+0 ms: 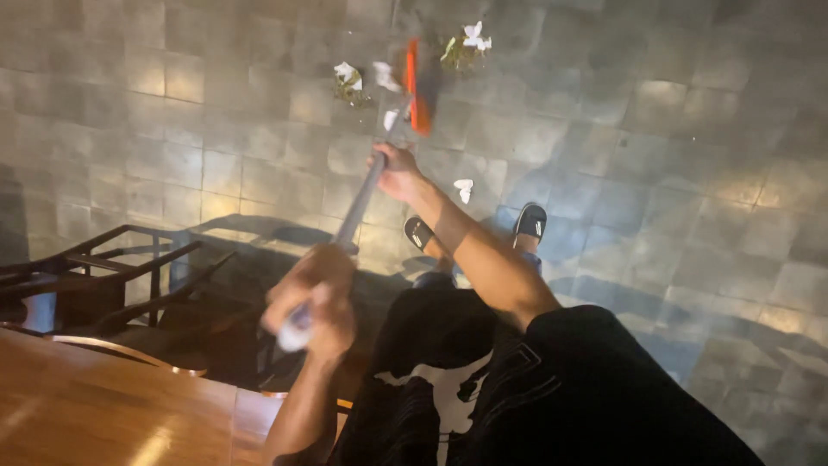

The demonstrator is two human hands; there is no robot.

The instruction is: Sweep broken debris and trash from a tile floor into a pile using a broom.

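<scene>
Grey tiled floor [655, 173] open to the right and ahead | wooden table [95, 406] edge and dark chair [112, 285] crowd the left | broom [412, 86], orange head on tiles among white scraps [473, 36] | left hand [312, 302] clenched on handle top | right hand [398, 171] grasps handle lower.

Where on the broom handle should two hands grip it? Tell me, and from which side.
Grip the broom handle from above: left hand wrapped around its top end, right hand lower down the shaft. The long handle slants away towards the orange head, so spaced hands steady it.
</scene>
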